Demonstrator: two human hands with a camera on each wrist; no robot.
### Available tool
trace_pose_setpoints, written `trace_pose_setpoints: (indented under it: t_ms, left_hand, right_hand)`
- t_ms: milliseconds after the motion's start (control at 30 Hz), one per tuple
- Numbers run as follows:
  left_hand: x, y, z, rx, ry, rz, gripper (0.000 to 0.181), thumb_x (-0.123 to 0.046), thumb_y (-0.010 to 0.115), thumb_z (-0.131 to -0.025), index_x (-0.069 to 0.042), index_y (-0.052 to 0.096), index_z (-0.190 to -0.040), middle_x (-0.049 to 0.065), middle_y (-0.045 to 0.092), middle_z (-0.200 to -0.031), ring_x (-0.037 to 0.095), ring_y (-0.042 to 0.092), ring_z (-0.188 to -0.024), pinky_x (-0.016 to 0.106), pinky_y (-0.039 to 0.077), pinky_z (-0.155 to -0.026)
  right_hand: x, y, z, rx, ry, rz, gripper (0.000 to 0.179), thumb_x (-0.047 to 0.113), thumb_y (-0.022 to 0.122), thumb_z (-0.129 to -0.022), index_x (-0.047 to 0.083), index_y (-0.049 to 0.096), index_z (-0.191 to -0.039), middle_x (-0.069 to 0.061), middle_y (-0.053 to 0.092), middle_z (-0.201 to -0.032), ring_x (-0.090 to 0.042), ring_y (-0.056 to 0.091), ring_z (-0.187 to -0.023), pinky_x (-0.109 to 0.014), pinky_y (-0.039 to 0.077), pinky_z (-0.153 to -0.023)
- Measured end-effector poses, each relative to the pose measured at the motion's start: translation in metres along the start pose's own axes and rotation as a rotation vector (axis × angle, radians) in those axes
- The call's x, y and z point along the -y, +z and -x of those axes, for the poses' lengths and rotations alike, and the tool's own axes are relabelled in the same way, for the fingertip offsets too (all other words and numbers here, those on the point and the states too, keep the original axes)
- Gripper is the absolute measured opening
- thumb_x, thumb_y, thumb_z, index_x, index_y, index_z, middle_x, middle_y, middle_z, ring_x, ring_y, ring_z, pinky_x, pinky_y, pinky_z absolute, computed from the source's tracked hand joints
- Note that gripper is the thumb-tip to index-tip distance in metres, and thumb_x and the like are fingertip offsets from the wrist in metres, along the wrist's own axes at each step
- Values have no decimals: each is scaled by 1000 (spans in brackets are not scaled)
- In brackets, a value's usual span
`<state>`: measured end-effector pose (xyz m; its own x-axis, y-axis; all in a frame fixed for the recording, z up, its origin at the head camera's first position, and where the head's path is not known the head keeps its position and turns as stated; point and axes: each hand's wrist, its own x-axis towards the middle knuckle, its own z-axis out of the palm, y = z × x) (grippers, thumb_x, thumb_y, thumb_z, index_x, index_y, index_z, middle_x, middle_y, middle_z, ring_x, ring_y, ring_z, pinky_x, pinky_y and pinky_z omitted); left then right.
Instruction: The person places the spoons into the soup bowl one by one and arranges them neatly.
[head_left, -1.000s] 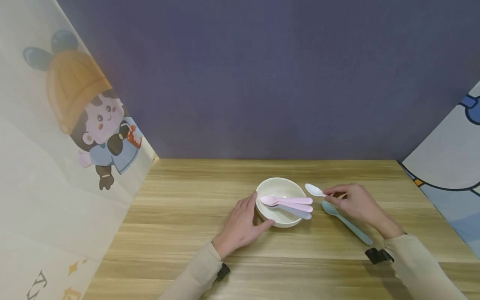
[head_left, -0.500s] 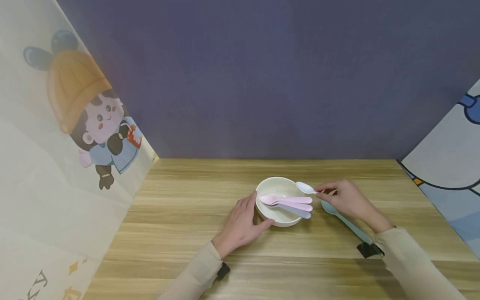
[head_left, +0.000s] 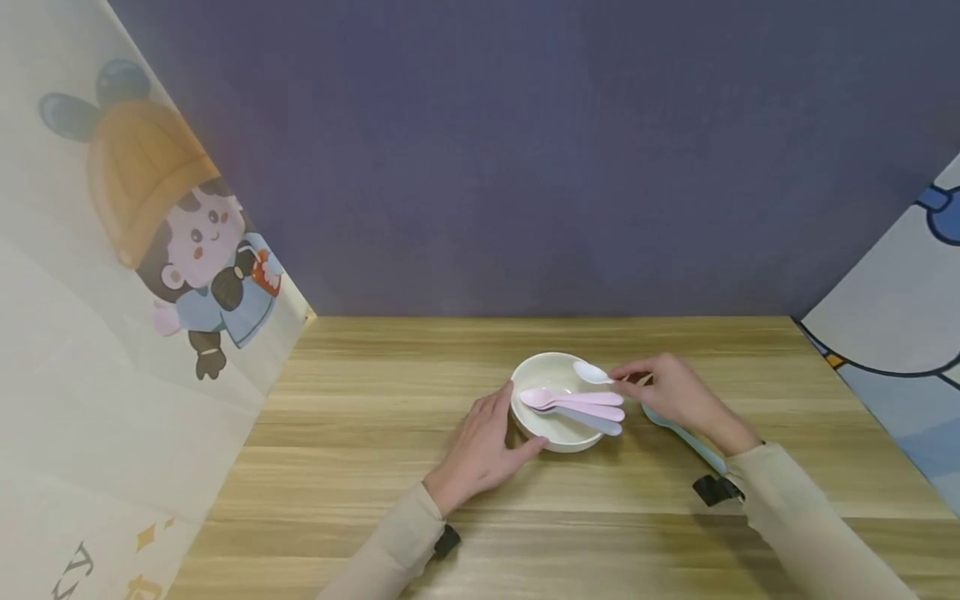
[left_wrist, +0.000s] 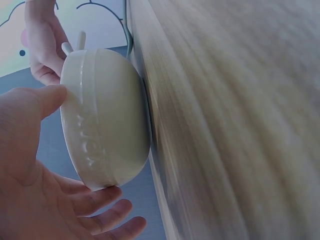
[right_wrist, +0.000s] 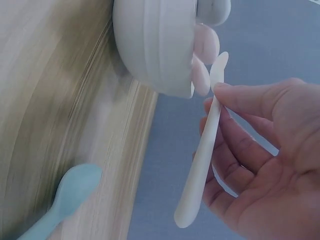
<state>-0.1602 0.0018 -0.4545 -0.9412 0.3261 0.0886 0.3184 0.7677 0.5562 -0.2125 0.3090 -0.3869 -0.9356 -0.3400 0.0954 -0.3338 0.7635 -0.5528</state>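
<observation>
A cream bowl (head_left: 558, 444) stands on the table. My left hand (head_left: 480, 454) grips its left side, thumb at the near rim and fingers around the far side, as the left wrist view (left_wrist: 100, 120) also shows. Two pink spoons (head_left: 600, 398) and a lavender-grey spoon (head_left: 592, 421) lie in the bowl, handles over its right rim. My right hand (head_left: 675, 396) pinches a white spoon (right_wrist: 200, 165) between thumb and fingers. The white spoon's head (head_left: 591, 372) is over the bowl's right back rim. A blue-green spoon (right_wrist: 80, 187) lies on the table, partly hidden under the right arm.
The wooden table (head_left: 360, 500) meets a dark blue-grey wall (head_left: 525, 167) at the back. Printed panels with cartoon figures stand at the left (head_left: 75, 333) and right (head_left: 900, 308).
My right hand has moved left with the white spoon, from beside the bowl to over its rim. The left hand and the bowl have stayed in place.
</observation>
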Motion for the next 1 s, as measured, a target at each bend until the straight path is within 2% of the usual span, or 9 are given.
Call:
trace_pose_setpoints:
  t_ms: [433, 667, 833, 1000]
  left_hand:
    - [0, 1, -1, 1, -1, -5, 103, -69, 62, -98, -4, 25, -169, 17, 42, -168, 35, 45, -152, 50, 41, -126]
    - [0, 1, 0, 0, -4, 2, 102, -68, 62, -98, -5, 25, -169, 17, 42, -169, 35, 46, -152, 50, 42, -125]
    - [0, 1, 0, 1, -2, 8, 102, -68, 62, -98, -5, 24, -169, 17, 41, -169, 36, 45, -152, 50, 42, -126]
    - [1, 1, 0, -3, 4, -1, 102, -67, 62, -98, -4, 25, -169, 18, 42, -168, 36, 45, -152, 50, 42, -125]
  right_hand:
    - [4, 8, -8, 10, -34, -22, 18, 11, 76, -97, 6, 84, -112, -7, 81, -97, -20, 73, -86, -28, 60, -72]
    - [10, 10, -13, 30, -23, -18, 18, 14, 76, -97, 7, 84, -113, -7, 81, -98, -18, 72, -82, -27, 57, -70]
    - [14, 13, -17, 28, -43, -16, 18, 14, 77, -98, 7, 84, -113, -7, 82, -98, -15, 71, -80, -24, 56, -68]
    - [17, 17, -19, 24, -61, 4, 18, 12, 76, -98, 5, 84, -112, -8, 82, -96, -11, 66, -72, -22, 50, -61]
